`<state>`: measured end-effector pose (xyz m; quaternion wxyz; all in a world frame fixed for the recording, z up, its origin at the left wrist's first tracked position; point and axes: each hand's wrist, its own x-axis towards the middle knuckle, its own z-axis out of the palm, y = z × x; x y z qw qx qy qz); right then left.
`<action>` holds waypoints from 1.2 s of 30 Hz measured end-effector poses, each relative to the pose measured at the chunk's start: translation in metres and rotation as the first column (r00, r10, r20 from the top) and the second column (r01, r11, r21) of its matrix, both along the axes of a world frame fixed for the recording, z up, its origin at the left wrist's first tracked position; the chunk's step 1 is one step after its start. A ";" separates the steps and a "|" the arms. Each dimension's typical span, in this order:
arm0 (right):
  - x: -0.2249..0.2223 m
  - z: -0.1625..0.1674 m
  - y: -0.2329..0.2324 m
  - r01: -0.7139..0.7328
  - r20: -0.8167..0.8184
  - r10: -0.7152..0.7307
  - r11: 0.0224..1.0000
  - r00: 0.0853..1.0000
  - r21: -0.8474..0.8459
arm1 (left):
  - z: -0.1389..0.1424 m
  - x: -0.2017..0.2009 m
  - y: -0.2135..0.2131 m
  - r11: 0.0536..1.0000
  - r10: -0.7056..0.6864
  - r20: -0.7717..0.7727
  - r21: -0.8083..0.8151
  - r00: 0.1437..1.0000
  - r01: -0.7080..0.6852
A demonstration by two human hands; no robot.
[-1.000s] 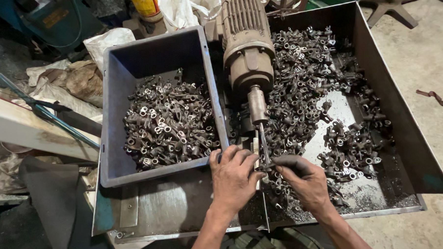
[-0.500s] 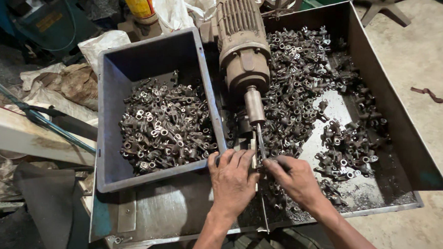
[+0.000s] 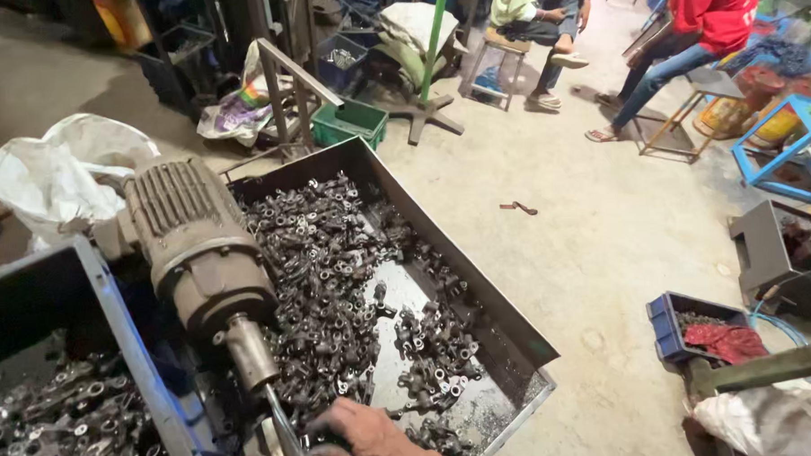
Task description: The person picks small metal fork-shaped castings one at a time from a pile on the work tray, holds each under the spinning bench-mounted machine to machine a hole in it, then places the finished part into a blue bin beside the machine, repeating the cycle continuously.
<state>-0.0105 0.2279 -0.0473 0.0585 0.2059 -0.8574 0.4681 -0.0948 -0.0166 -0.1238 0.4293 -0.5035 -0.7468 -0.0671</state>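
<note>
My right hand [image 3: 372,436] rests at the near edge of the metal tray [image 3: 479,284], fingers curled around a small part at the tip of the spindle [image 3: 282,426]; my left hand is cut off by the frame's bottom edge, so I cannot tell its grip. The spindle juts from the ribbed motor [image 3: 195,235]. The tray holds heaped dark metal fittings [image 3: 322,285]. Left of the motor, a grey bin [image 3: 112,310] holds more fittings.

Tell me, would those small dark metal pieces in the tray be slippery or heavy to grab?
The metal pieces look solid, so probably heavy for their size. They lie tangled in the tray, so several may lift together. The wet-looking sheen suggests slipperiness.
</note>
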 end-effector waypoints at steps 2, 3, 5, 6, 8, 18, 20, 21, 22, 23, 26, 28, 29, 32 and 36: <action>-0.001 -0.007 -0.003 0.008 -0.078 -0.004 0.999 0.997 0.043 | -0.001 -0.004 0.005 1.000 0.019 0.029 -0.024 0.999 -0.019; -0.004 -0.010 -0.005 0.015 -0.133 -0.006 0.998 0.991 0.067 | -0.004 -0.004 0.006 0.999 0.027 0.031 -0.031 0.999 -0.026; -0.009 -0.015 -0.011 0.044 -0.246 -0.016 0.993 0.969 0.112 | 0.000 -0.009 0.013 0.999 0.037 0.033 -0.040 0.999 -0.036; -0.011 -0.017 -0.015 0.066 -0.304 -0.025 0.990 0.952 0.127 | 0.003 -0.011 0.015 0.998 0.042 0.036 -0.043 0.998 -0.040; -0.014 -0.018 -0.017 0.070 -0.365 -0.025 0.991 0.931 0.113 | 0.009 -0.010 0.018 0.998 0.046 0.049 -0.051 0.998 -0.044; -0.050 -0.013 -0.022 -0.113 -0.490 0.067 0.991 0.869 -0.065 | -0.012 -0.017 0.008 0.995 0.084 0.098 -0.058 0.992 -0.079; -0.049 -0.013 -0.023 -0.115 -0.469 0.062 0.990 0.881 -0.085 | -0.013 -0.015 0.008 0.994 0.100 0.107 -0.055 0.989 -0.094; -0.048 -0.012 -0.023 -0.111 -0.456 0.052 0.988 0.889 -0.104 | -0.013 -0.012 0.007 0.993 0.109 0.115 -0.049 0.987 -0.103; -0.047 -0.012 -0.027 -0.101 -0.446 0.032 0.986 0.894 -0.131 | -0.011 -0.009 0.004 0.992 0.122 0.127 -0.043 0.984 -0.117; -0.047 -0.013 -0.028 -0.096 -0.439 0.013 0.981 0.898 -0.168 | -0.007 -0.008 0.004 0.990 0.141 0.138 -0.035 0.980 -0.137; -0.039 -0.015 -0.033 -0.015 -0.347 -0.062 0.977 0.936 -0.214 | 0.018 0.009 0.006 0.968 0.239 0.191 0.027 0.952 -0.249; -0.032 -0.017 -0.039 0.105 -0.201 -0.136 0.982 0.970 -0.158 | 0.041 0.027 0.011 0.914 0.361 0.292 0.078 0.886 -0.399; -0.029 -0.019 -0.043 0.140 -0.172 -0.164 0.979 0.971 -0.146 | 0.055 0.042 0.011 0.869 0.425 0.358 0.096 0.831 -0.486; -0.019 -0.021 -0.048 0.196 -0.036 -0.203 0.969 0.978 -0.148 | 0.087 0.075 0.020 0.769 0.518 0.517 0.067 0.681 -0.636; 0.008 -0.025 -0.051 0.286 0.166 -0.268 0.953 0.949 -0.097 | 0.115 0.089 0.018 0.834 0.351 0.709 0.060 0.611 -0.549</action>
